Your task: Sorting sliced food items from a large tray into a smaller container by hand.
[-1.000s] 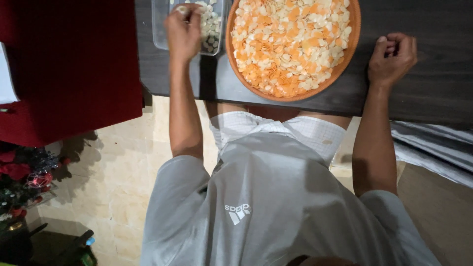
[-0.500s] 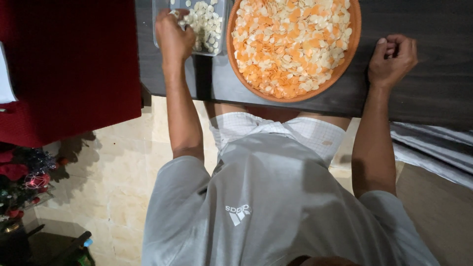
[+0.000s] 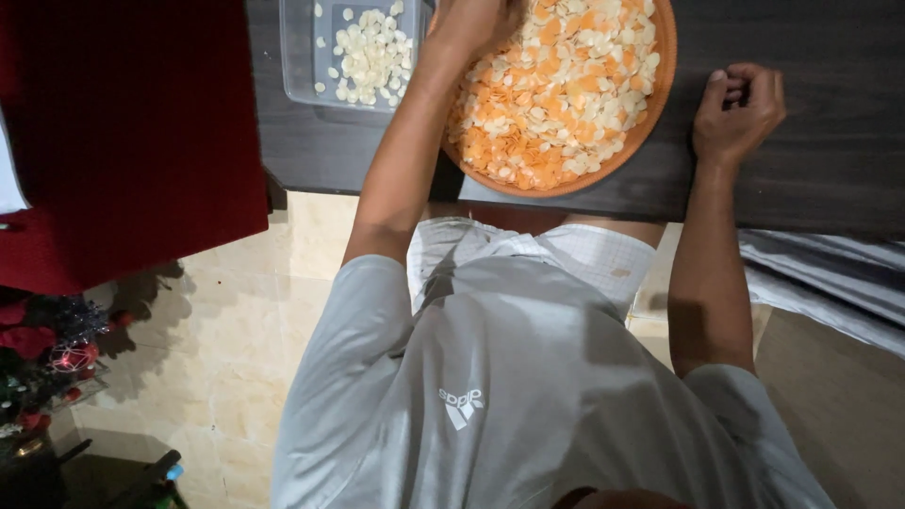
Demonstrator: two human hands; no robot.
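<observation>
A round orange bowl [image 3: 650,113] heaped with pale and orange seed-like pieces stands on the dark table [image 3: 830,141]. Left of it is a clear plastic container [image 3: 302,57] holding a small heap of white pieces [image 3: 372,57]. My left hand [image 3: 471,24] lies over the bowl's upper left part, on the pieces; its fingers are cut off by the frame's top edge. My right hand [image 3: 740,108] rests on the table to the right of the bowl, its fingers curled into a loose fist with nothing visible in it.
A red cloth-covered surface [image 3: 132,123] fills the left side. Below the table edge are beige floor tiles [image 3: 236,330]. A decoration with red ornaments [image 3: 47,349] sits at lower left. Grey fabric [image 3: 830,273] hangs at the right.
My left hand has left the clear container and swung right to the orange bowl. The right hand has stayed in place on the table.
</observation>
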